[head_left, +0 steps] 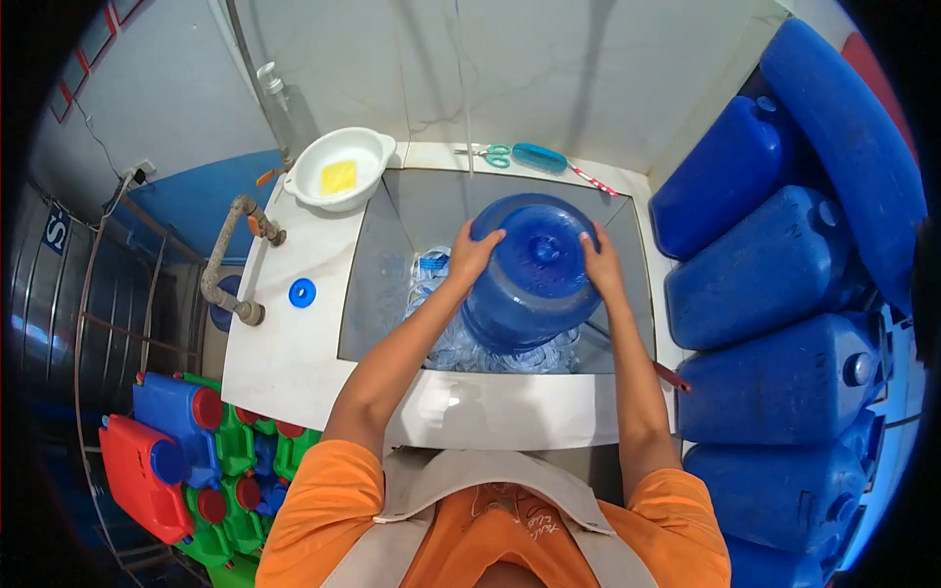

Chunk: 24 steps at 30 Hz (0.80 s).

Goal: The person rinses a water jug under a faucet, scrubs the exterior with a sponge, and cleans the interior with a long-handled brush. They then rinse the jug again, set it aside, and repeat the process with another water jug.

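Note:
A large translucent blue water jug (534, 304) is held over the sink basin (377, 260), one round end facing up toward me. My left hand (474, 257) grips the left side of its upper rim, thumb on top. On the opposite side, my right hand (603, 261) is wrapped round the rim, also thumb up. Small water drops show on the jug's upper face. Beneath and around the jug, a heap of pale, ring-like plastic pieces (446, 343) lies in the basin; the jug hides part of it.
On the left ledge are a white bowl (368, 147) with a yellow sponge (338, 177), a blue ring cap (302, 293) and a pipe (214, 265). Scissors (497, 155) and a blue brush (539, 159) lie behind the basin. Blue containers (765, 265) line the right side.

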Motion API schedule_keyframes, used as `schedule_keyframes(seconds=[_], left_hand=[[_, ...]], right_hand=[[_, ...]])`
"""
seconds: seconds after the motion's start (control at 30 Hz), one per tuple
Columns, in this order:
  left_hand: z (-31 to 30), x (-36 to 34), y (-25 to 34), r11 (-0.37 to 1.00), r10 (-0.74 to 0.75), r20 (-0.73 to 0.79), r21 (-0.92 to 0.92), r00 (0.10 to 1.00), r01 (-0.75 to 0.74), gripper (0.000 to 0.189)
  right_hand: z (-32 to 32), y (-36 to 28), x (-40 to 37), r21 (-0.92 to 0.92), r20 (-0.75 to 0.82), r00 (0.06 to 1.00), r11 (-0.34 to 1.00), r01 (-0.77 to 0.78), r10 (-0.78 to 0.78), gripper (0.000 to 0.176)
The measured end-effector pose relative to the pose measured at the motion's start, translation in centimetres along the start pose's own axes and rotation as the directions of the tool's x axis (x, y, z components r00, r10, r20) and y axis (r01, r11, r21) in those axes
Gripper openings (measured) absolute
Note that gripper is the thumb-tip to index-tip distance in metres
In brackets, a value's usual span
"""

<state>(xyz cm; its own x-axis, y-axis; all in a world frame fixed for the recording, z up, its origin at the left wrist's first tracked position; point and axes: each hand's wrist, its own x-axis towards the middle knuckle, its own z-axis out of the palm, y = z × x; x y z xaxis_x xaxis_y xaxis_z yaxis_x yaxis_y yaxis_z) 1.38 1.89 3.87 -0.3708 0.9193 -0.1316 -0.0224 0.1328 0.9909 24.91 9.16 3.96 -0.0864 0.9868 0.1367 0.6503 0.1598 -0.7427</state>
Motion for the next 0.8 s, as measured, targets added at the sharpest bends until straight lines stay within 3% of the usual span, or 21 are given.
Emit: schedule_keyframes(seconds=[0.13,0.2,0.23,0.27,0.33,0.4,0.43,0.47,0.5,0.57,0.6,0.67,0.7,0.73,0.77,0.8], left_hand=[[-2.5,-0.8,-2.7,0.981,-0.048,-0.167,0.179,0.985,0.078,0.077],[-3.8,-1.1,-4.6,0.968,-0.082,-0.197,0.219,0.977,0.125,0.078],[-4.5,-0.9,-6.4,0.935,-0.061,-0.261,0.324,0.963,0.147,0.074],[-5.1,-0.7,-6.5,0.890,-0.034,-0.326,0.421,0.945,0.177,0.072],[-6.1,-0.9,-6.1,0.885,-0.004,-0.296,0.444,0.955,0.141,0.072],[-7.0,-0.1,-5.4,0.879,0.034,-0.262,0.467,0.964,0.096,0.072],[-7.8,1.1,-5.2,0.869,0.001,-0.097,0.493,0.995,0.048,0.072],[-8.4,2.5,-4.9,0.860,-0.035,0.069,0.510,0.997,-0.005,0.072],[-8.6,4.0,-4.6,0.858,-0.026,0.060,0.514,0.998,-0.009,0.072],[-8.6,6.5,-3.8,0.728,0.092,0.190,0.657,0.978,-0.196,0.077],[-7.1,6.8,-3.8,0.724,0.094,0.187,0.662,0.978,-0.196,0.077],[-2.2,6.6,-2.4,0.505,0.042,-0.223,0.846,0.974,0.172,0.083],[-1.0,6.4,-1.6,0.511,0.046,-0.225,0.843,0.973,0.170,0.083],[0.1,6.4,-1.4,0.453,0.170,-0.166,0.889,0.971,0.073,0.081],[0.8,6.5,-1.0,0.382,0.286,-0.098,0.924,0.953,-0.020,0.079],[0.1,7.4,-0.6,0.385,0.285,-0.094,0.923,0.954,-0.024,0.079]], right_hand=[[3.3,-1.2,2.2,-0.067,0.121,0.992,0.996,0.053,-0.044,0.054],[4.4,-3.0,2.1,-0.227,0.290,0.956,0.967,0.118,-0.048,0.053],[5.4,-3.3,2.5,-0.289,0.336,0.938,0.938,0.193,-0.089,0.042],[5.3,-5.4,3.6,-0.284,0.338,0.935,0.936,0.208,-0.105,0.042],[4.9,-10.0,6.6,-0.470,0.696,0.713,0.698,0.540,-0.084,0.036],[7.0,-15.2,10.0,-0.372,0.735,0.676,0.799,0.471,-0.056,0.026],[8.4,-17.0,10.6,-0.130,0.749,0.662,0.973,0.191,-0.030,0.021],[9.5,-18.1,11.4,0.124,0.770,0.638,0.984,-0.127,-0.015,0.016],[10.0,-18.7,12.2,0.133,0.770,0.638,0.984,-0.117,-0.029,0.016],[12.2,-19.0,13.8,0.023,0.835,0.551,0.998,-0.065,0.017,0.015],[12.6,-18.8,14.2,0.030,0.835,0.551,0.998,-0.063,0.010,0.015],[12.4,-18.6,14.6,0.083,0.841,0.541,0.988,-0.132,0.002,0.018],[11.7,-19.1,14.4,0.077,0.867,0.496,0.975,-0.209,0.038,0.020],[11.4,-19.3,14.5,0.075,0.865,0.500,0.976,-0.204,0.038,0.020],[11.2,-19.5,14.6,0.048,0.858,0.513,0.987,-0.151,0.037,0.021],[11.0,-19.5,14.4,0.020,0.851,0.524,0.994,-0.105,0.038,0.022]])
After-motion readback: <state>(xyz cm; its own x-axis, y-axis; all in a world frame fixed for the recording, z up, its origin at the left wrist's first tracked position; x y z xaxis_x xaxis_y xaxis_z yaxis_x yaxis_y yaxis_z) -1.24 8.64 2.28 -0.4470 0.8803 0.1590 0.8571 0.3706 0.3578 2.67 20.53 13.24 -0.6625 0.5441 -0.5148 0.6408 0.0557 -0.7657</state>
